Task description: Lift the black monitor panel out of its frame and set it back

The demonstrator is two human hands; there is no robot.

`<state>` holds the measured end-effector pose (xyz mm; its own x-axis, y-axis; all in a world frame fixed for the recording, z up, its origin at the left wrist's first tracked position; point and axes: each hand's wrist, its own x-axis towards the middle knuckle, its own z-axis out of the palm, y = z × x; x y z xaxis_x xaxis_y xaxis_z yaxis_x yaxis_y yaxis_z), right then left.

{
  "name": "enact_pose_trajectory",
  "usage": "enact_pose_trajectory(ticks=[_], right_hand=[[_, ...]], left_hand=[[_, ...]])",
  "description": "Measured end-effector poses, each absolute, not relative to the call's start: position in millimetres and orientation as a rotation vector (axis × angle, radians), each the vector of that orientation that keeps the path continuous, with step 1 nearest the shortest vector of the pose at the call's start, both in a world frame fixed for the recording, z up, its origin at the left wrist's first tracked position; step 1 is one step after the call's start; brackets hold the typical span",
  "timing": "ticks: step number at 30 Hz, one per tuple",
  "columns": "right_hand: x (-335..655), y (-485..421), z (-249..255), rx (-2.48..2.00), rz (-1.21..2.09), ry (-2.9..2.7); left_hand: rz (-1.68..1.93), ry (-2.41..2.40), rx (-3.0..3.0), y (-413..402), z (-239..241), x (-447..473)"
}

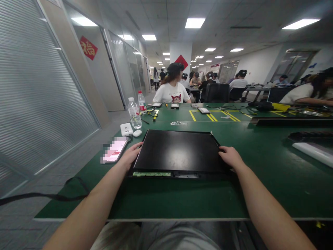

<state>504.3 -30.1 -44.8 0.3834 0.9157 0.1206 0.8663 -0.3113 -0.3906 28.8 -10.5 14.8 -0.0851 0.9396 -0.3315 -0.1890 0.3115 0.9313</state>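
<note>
A black panel (179, 151) lies flat on the green counter (260, 180), straight in front of the person and close to the near edge. Its glossy top reflects the ceiling lights. A narrow green circuit strip (152, 174) shows along its near side.

The left hand (131, 154) is at the panel's left edge, near the front corner. Its fingers are together and curved against the rim. The right hand (230, 156) is on the right edge, knuckles up, with the fingers bunched and touching the panel. Both hands touch the panel, but from here I cannot tell whether either grip closes under the edge or only rests on it.

Just left of the left hand lies a phone (114, 150) with its screen lit. Beyond it are a white pack (126, 129) and a small white oval (137, 133) side by side. Further back stand a clear bottle (134, 113) and a second bottle with a red label (142, 101), both upright, with cables (149, 113) beside them. A black cord (52, 196) hangs off the counter's left corner.

To the right, well apart from the panel, lies a long white slab (314, 151). Yellow tape lines (212, 116) mark the far half of the counter. A person in a white shirt (171, 92) sits across it, and other people work at the counters behind.
</note>
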Motion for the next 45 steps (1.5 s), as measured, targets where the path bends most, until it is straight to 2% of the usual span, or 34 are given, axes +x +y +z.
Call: enact_pose_trajectory(ticks=[13,20,26,39,45], right_hand=[[496.4,-29.8,-43.7,-2.329,0.11,-1.554],[498.6,-29.2,-45.8,-2.311,0.086,-1.566],[497.1,-28.9,-43.7,-2.344,0.083,-1.581],[504.2,-28.4,-43.7,-2.227,0.209,-1.457],[500.6,-30.4,-35.7,-2.173,0.277,-1.348]], left_hand=[[1.16,1.319,0.825,-11.7,19.1,36.9],[1.015,1.61,1.416,-14.9,9.5,34.6],[0.957,1.771,1.625,-10.0,5.7,32.1],[1.043,1.683,1.645,-10.2,7.0,28.1],[1.118,1.407,1.426,-18.2,13.2,33.7]])
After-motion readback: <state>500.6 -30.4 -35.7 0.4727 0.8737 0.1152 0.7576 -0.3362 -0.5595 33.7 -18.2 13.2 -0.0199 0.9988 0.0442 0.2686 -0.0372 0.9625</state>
